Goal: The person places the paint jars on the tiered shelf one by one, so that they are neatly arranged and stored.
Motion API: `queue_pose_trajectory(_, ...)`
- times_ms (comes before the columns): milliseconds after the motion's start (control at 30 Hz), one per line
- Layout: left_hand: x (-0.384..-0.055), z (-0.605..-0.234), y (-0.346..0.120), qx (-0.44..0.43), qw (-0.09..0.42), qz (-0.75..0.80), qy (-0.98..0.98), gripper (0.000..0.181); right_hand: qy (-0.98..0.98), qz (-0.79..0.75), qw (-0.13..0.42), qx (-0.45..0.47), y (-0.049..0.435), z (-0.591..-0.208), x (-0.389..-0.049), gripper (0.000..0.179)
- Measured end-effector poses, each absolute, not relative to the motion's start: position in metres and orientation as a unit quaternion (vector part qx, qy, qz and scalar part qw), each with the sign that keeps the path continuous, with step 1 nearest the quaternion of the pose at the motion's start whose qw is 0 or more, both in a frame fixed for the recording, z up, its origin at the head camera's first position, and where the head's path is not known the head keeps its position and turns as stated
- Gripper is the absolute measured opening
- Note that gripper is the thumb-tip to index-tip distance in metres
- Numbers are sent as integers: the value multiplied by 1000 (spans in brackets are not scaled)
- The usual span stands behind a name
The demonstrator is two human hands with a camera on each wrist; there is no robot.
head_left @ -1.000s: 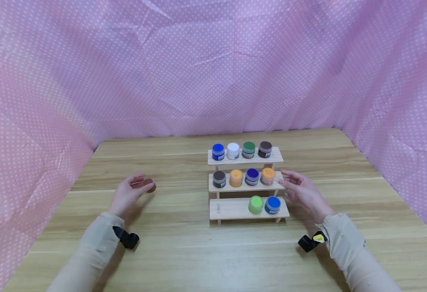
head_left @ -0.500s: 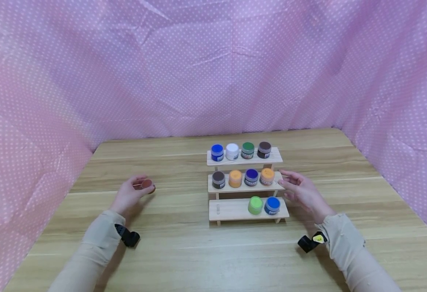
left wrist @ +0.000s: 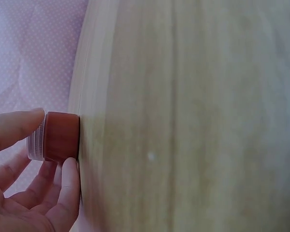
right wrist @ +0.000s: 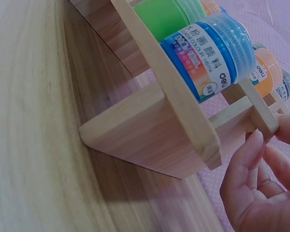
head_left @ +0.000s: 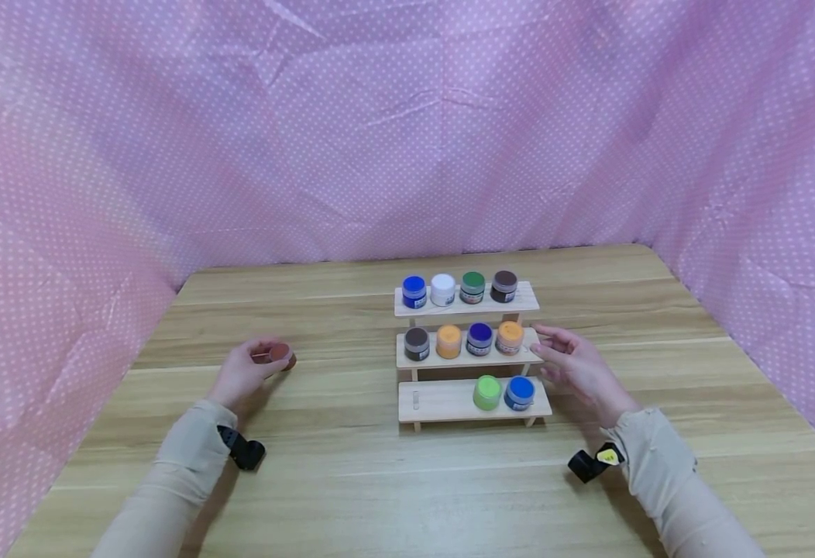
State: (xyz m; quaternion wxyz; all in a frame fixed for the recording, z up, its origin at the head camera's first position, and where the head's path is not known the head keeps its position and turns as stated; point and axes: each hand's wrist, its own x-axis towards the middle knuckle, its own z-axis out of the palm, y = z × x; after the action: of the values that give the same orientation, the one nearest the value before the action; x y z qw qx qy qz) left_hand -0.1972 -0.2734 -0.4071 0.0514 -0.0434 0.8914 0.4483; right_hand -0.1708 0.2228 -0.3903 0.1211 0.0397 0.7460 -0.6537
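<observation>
On the left of the table, my left hand (head_left: 243,374) holds a small paint jar (head_left: 282,354) with reddish-brown paint. In the left wrist view, the thumb lies at the clear ridged lid and curled fingers come round the jar's (left wrist: 62,136) other side; its base is right at the tabletop. My right hand (head_left: 580,370) pinches the right end of the middle shelf of a three-tier wooden stand (head_left: 442,401). In the right wrist view, thumb and forefinger grip that shelf's end (right wrist: 265,118), behind a blue paint jar (right wrist: 208,58) on the lowest shelf.
Several paint jars fill the top and middle shelves. A light green jar (head_left: 487,393) stands beside the blue one on the lowest shelf's right half. Pink dotted cloth (head_left: 407,139) hangs behind and beside the wooden table (head_left: 352,480).
The left thumb and fingers have shifted slightly on the reddish-brown jar, which stays in about the same place. The right hand keeps its grip on the shelf's end, and the stand has not moved.
</observation>
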Motion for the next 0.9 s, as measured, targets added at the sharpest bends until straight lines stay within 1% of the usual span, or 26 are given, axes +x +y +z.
queue_pose_trajectory(433,-197,-406,-274,-37,49,447,892,43,744,-655,125,47,222,-389,-169,64)
queue_pose_trajectory(667,-196,-408,-277,-7,37,444,895,39,745,-654,125,45,222,-389,-170,64)
queue_pose_trajectory(900,-195,-406,-278,-4,49,442,896,45,744,-654,128,42,222,-389,-170,64)
